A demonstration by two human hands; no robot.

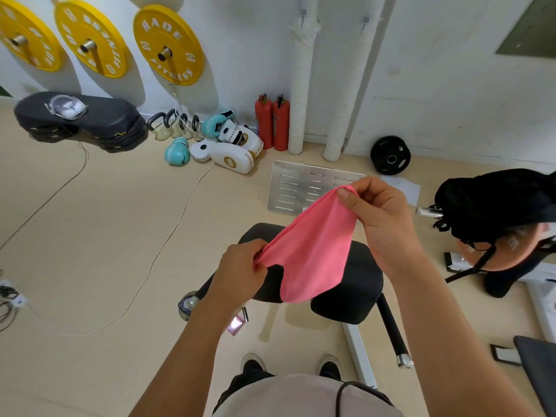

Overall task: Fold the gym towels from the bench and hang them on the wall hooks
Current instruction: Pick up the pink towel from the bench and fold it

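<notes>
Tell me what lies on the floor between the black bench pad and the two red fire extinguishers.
In the head view, a slotted metal plate lies flat between the bench pad and the fire extinguishers.

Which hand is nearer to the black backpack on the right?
Right. The right hand pinches the pink towel's upper corner, just left of the black backpack. The left hand grips the towel's lower end, farther left over the bench.

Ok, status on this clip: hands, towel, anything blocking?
Left hand and right hand each pinch the pink towel. Towel held above the black bench. Wall hooks bare; nothing blocking.
</notes>
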